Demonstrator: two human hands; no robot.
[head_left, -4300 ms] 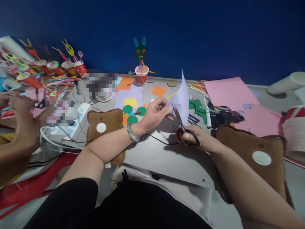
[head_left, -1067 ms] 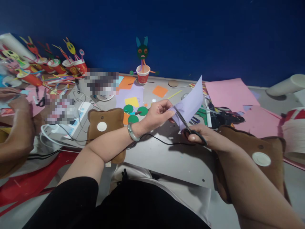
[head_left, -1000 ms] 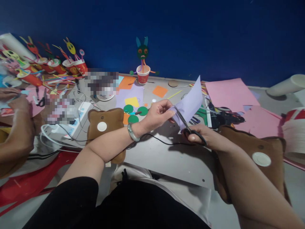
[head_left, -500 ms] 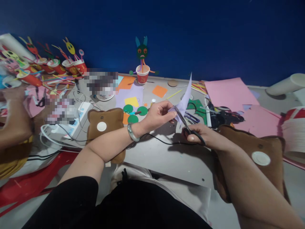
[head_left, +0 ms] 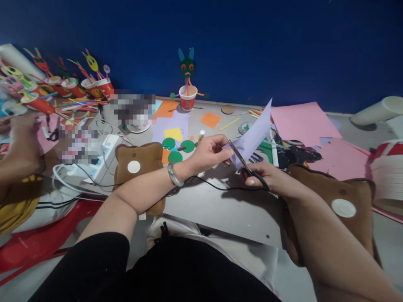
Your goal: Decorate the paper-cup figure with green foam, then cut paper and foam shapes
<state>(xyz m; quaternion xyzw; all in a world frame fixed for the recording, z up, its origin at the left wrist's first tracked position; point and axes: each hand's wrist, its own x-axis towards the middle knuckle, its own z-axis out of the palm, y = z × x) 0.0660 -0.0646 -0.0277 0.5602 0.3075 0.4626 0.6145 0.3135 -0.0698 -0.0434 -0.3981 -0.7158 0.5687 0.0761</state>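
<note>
Worktop [head_left: 201, 205] runs pale grey across the view, and held up off its middle is the lilac sheet [head_left: 256, 130], the largest thing in hand. It lies between the two hands, slightly bowed, its long axis climbing from lower left to a sharp corner at upper right. The left hand [head_left: 212, 152] is nearer, touching the paper: thumb and fingers are closed in a pinch on its low left edge. The right hand [head_left: 261, 176] sits just below the sheet, fingers curled round the handles of black scissors [head_left: 241, 158]. Their long axis slants the other way, tips up towards the left hand, so blades and sheet cross (how far the blades are parted, I cannot tell).

Among the containers, the bunch of red cups [head_left: 105, 89] at far left is largest, holding paper figures [head_left: 92, 62]; they overlap too closely to count. One lone red cup [head_left: 188, 101] stands upright beyond the left hand, with orange strips [head_left: 188, 87] and purple ones inside, topped by a green head [head_left: 187, 68].
</note>
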